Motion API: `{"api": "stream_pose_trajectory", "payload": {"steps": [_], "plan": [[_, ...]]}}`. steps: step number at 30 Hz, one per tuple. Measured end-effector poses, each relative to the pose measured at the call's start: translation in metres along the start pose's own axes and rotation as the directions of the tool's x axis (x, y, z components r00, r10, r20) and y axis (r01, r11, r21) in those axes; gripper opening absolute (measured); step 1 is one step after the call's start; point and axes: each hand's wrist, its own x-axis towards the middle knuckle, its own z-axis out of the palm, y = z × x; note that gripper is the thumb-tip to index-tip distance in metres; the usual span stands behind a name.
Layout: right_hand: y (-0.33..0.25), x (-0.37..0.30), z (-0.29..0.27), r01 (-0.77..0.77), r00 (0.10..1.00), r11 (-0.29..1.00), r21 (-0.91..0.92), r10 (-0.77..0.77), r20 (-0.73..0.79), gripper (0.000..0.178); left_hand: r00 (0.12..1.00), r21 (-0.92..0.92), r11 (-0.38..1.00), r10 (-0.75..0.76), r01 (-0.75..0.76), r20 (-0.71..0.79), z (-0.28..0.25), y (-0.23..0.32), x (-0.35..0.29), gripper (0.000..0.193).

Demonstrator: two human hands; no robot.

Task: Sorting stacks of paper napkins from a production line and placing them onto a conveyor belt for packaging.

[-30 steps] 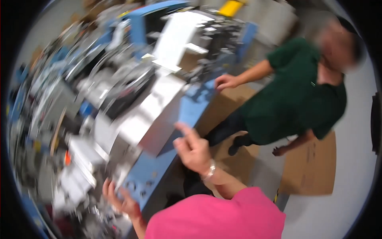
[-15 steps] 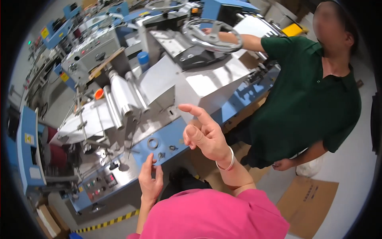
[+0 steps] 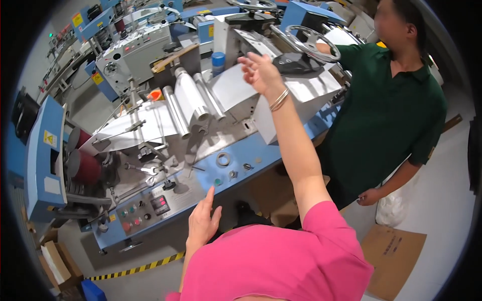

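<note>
My right hand reaches out over the machine, empty, fingers loosely spread. It hovers between a blue-capped bottle and a dark block under a metal handwheel. My left hand is held low by the machine's front edge, also empty, with its index finger stretched out. Just beyond that fingertip, a small round green item, a roll of tape and small metal parts lie on the blue ledge. Shiny rollers stand farther back beside a white sheet.
A co-worker in a dark green shirt stands at the right, one arm toward the handwheel. Wrenches and a control panel are at the left. Flat cardboard and yellow-black floor tape are on the floor.
My right hand has moved forward and up, its arm now stretched out over the machine. My left hand has shifted slightly right and down. The view has shifted as well.
</note>
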Motion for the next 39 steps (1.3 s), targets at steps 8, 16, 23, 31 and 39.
{"api": "stream_pose_trajectory", "payload": {"steps": [8,16,23,31,39], "plan": [[0.06,-0.044,0.025,-0.021,0.999,0.999,-0.024,0.02,-0.031,0.017,0.888,0.33,0.906,-0.364,0.267,0.281,-0.078,-0.088,-0.072,0.046],[0.141,-0.182,0.042,-0.093,0.995,0.971,-0.221,0.086,-0.041,0.05,0.755,0.42,0.906,-0.313,0.055,0.576,-0.073,-0.157,-0.066,0.049],[0.151,-0.258,0.05,-0.067,0.991,0.949,-0.309,0.028,-0.128,0.059,0.73,0.344,0.933,-0.159,-0.11,0.665,-0.07,-0.148,-0.066,0.049],[0.181,-0.33,0.059,-0.085,0.995,0.939,-0.333,0.065,-0.07,0.053,0.69,0.42,0.892,-0.197,-0.169,0.697,-0.075,-0.155,-0.121,0.048],[0.227,-0.433,0.056,-0.13,0.99,0.938,-0.323,0.104,-0.098,0.054,0.627,0.434,0.893,-0.271,-0.121,0.731,-0.09,-0.159,-0.223,0.053]]}}
